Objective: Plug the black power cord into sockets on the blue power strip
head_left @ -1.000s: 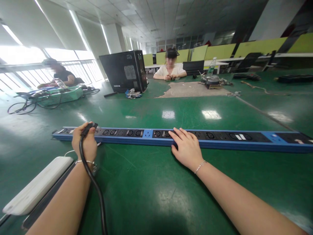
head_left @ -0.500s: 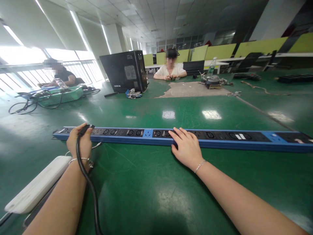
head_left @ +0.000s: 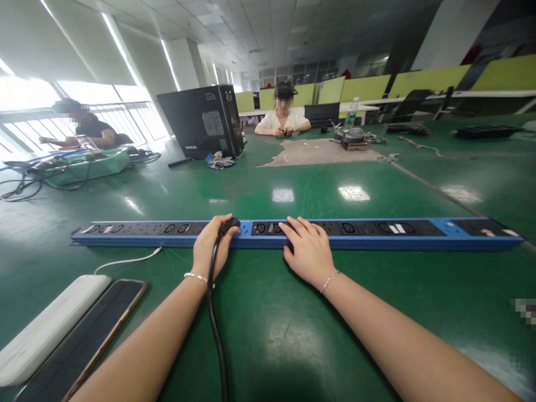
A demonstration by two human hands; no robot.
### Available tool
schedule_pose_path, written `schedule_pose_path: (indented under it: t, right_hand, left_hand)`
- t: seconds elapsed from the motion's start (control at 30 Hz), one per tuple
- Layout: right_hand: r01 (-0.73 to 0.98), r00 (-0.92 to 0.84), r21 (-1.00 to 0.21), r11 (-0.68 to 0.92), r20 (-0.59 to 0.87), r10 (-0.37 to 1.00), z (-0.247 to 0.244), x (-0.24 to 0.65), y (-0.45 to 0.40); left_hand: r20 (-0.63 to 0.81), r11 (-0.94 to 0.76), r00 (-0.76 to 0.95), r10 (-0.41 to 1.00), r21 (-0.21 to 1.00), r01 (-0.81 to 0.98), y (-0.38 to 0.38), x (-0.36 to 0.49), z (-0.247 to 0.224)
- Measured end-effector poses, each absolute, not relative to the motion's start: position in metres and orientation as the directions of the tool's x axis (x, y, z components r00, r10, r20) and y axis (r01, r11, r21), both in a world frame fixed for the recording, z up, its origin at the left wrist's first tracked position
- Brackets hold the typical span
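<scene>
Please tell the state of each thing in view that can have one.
Plug, gripped; cannot tell if it is inserted.
Strip, flat, sockets upward.
Left hand, closed on plug.
Right hand, open, resting on strip.
Phone, flat, dark.
White cable, one end loose.
Bottle, upright.
Computer, upright.
Basket, loaded.

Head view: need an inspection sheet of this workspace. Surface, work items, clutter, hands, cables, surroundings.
Surface: green tabletop, glossy, scratched; ragged tan patch at the far side.
Work items: blue-and-black power strip lying lengthwise across; black plug at it, seating unclear.
Clutter: white bar-shaped case and phone near left; computer tower, gloves, green basket beyond.
Hands: left hand grips the plug; right hand rests on the strip, fingers spread.
Cables: black cord from the plug toward the viewer; thin white cable by the case; black tangle at the basket.
Surroundings: two seated people, yellow-green partitions, railing.
</scene>
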State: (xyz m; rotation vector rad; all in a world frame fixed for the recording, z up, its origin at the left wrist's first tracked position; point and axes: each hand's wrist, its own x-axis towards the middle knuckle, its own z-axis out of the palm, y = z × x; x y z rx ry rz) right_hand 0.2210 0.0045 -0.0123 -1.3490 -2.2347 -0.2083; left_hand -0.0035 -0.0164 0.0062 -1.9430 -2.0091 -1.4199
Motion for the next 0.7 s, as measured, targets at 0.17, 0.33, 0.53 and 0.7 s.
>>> schedule_pose_path:
  t: [0.17, 0.33, 0.53, 0.7]
  right_hand:
    - [0.856, -0.367, -0.142, 0.496, 0.508, 0.779, -0.013, 0.221, 0.004]
    - [0.852, -0.369, -0.153, 0.5, 0.501, 0.783, -0.012, 0.221, 0.004]
    - [0.847, -0.371, -0.163, 0.505, 0.499, 0.783, -0.011, 0.221, 0.003]
    - [0.847, -0.371, -0.162, 0.507, 0.502, 0.781, -0.011, 0.221, 0.004]
  left_hand:
    - [0.559, -0.179, -0.218, 0.8, 0.569, 0.802, -0.01, 0.001, 0.003]
    - [0.576, -0.131, -0.196, 0.794, 0.477, 0.869, -0.004, 0.007, 0.004]
    - [0.604, -0.146, -0.141, 0.785, 0.4, 0.905, -0.004, 0.002, 0.003]
    - [0.62, -0.176, -0.096, 0.779, 0.363, 0.915, -0.004, -0.001, 0.001]
